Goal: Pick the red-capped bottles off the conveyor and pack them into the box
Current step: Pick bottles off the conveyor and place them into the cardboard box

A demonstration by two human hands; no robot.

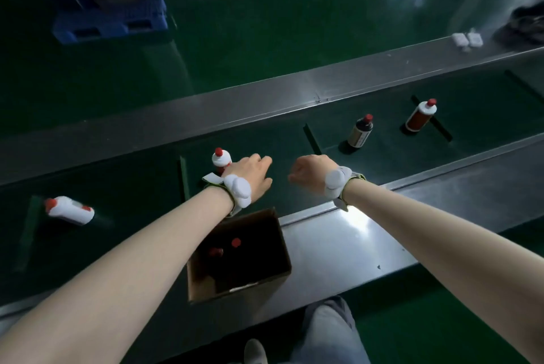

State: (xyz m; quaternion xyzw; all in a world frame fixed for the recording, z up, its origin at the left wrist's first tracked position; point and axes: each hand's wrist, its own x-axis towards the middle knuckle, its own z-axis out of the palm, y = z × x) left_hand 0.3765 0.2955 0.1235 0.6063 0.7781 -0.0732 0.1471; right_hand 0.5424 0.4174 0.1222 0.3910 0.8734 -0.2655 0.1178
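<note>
A green conveyor belt (132, 187) carries several red-capped bottles. One white bottle (70, 211) lies on its side at the left. Another white bottle (220, 158) stands just behind my left wrist. A dark bottle (360, 131) and a white bottle with a red-brown label (421, 115) stand further right. My left hand (254, 176) hovers over the belt beside the standing white bottle, fingers stretched out, holding nothing. My right hand (307, 173) hovers close by, fingers curled under, with nothing visible in it. The open cardboard box (283, 241) sits below my hands, with two red caps (235, 243) showing inside.
Steel side rails (265, 98) run along both edges of the belt, and the box rests on the near steel ledge (338, 248). A blue pallet with cartons (112, 19) stands on the green floor beyond. Small white items (468, 39) lie on the far rail. My leg (329, 331) is below.
</note>
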